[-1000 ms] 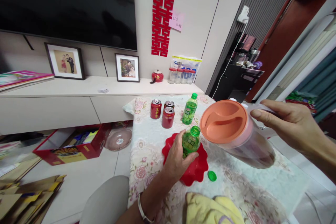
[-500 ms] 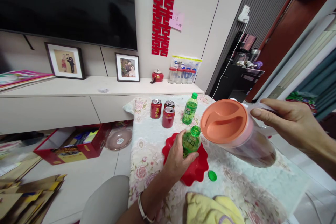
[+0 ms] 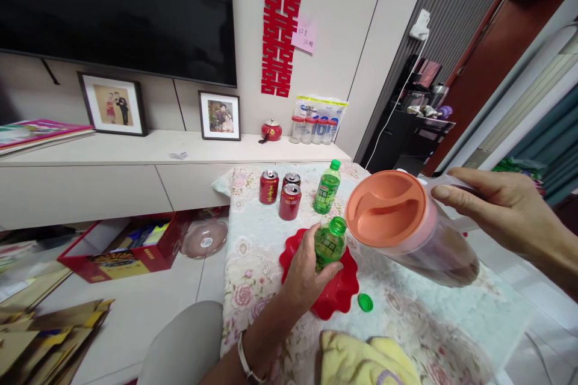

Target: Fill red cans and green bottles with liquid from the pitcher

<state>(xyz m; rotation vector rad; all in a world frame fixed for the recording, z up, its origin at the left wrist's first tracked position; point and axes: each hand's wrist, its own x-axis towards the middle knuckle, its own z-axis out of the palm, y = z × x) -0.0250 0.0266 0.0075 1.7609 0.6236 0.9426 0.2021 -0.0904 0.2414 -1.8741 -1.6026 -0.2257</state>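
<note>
My left hand [image 3: 303,275] is wrapped round a small green bottle [image 3: 329,244] that stands uncapped on a red scalloped plate [image 3: 336,295]. My right hand [image 3: 501,204] grips the handle of a clear pitcher [image 3: 413,231] with an orange lid, tilted towards the bottle's mouth, with dark liquid low in its body. The pitcher's rim hangs just right of the bottle's neck. A loose green cap [image 3: 365,302] lies on the floral tablecloth [image 3: 253,252] beside the plate.
Three red cans [image 3: 280,190] and a capped green bottle [image 3: 327,187] stand at the table's far end. A yellow cloth [image 3: 361,361] lies at the near edge. Behind are a low cabinet [image 3: 112,174] with photo frames, jars and a teapot; a red box [image 3: 121,246] sits on the floor.
The pitcher and my right hand have shifted very slightly to the right. My left hand keeps its hold on the bottle.
</note>
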